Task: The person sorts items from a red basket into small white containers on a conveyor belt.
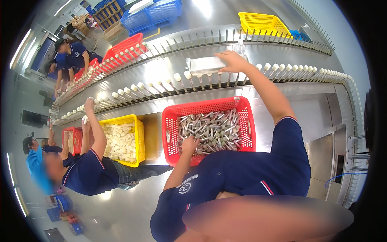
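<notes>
Left hand (189,144) is down in the red basket (208,108), fingers curled into the heap of small metal-and-white parts (211,130); I cannot tell whether it has one pinched yet. By my reading this is the picking step: a part gets drawn from the heap while the other arm feeds the line.

Moving right, my right hand (233,61) reaches up over the pin conveyor (169,82), closed around the end of a clear packet (206,64) that lies across the pins. Some pins carry white caps (177,76); others around the packet stand bare. The next move, as I judge it, calls for a clean pinch on a single part out of a tangled pile, then a steady aim onto a thin pin.

Around me: at far left a co-worker's hand (89,103) reaches to the same conveyor, with a yellow basket (137,141) of white pieces beside them. A clear bottle (240,47) stands behind my right hand. The packet itself covers several pins and my outstretched forearm crosses the line, so both sit in the way of loading there.
</notes>
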The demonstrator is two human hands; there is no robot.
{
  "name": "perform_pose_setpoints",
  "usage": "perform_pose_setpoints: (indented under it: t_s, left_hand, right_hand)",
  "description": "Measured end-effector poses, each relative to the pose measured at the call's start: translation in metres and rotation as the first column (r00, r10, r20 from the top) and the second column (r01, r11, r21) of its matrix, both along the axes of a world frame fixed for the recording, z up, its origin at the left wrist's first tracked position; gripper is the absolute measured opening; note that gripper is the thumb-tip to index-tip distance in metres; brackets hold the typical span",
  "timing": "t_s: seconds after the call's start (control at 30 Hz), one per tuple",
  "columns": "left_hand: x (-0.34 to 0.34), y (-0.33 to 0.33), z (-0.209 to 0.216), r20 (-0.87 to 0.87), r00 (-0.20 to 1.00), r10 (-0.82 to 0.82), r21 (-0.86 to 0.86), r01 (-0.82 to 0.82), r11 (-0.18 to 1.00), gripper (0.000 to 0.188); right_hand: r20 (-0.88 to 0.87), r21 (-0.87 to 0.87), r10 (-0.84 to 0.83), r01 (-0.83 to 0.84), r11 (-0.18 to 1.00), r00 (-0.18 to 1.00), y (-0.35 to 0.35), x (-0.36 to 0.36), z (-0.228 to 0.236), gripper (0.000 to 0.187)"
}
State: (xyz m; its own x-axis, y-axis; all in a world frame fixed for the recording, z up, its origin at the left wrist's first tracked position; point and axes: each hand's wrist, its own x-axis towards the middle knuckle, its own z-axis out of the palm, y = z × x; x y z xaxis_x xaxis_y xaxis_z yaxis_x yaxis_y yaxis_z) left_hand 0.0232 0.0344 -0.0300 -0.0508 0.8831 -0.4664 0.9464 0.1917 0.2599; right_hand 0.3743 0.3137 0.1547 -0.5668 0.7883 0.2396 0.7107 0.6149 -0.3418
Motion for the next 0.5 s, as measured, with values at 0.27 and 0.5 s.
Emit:
perform_pose_setpoints:
  t_s: [0.27,0.5]
  left_hand:
    - [0.006,-0.016,-0.004,0.085,0.996,0.013,-0.081,-0.006,0.997,0.041]
    - [-0.007,-0.052,0.027,0.126,0.990,-0.068,-0.061,0.076,0.995,0.033]
  right_hand:
    - [-0.108,0.144,-0.030,0.045,0.989,0.994,-0.005,0.006,0.031,0.077]
    - [-0.021,0.020,-0.029,0.029,0.999,0.999,-0.007,-0.009,-0.006,0.077]
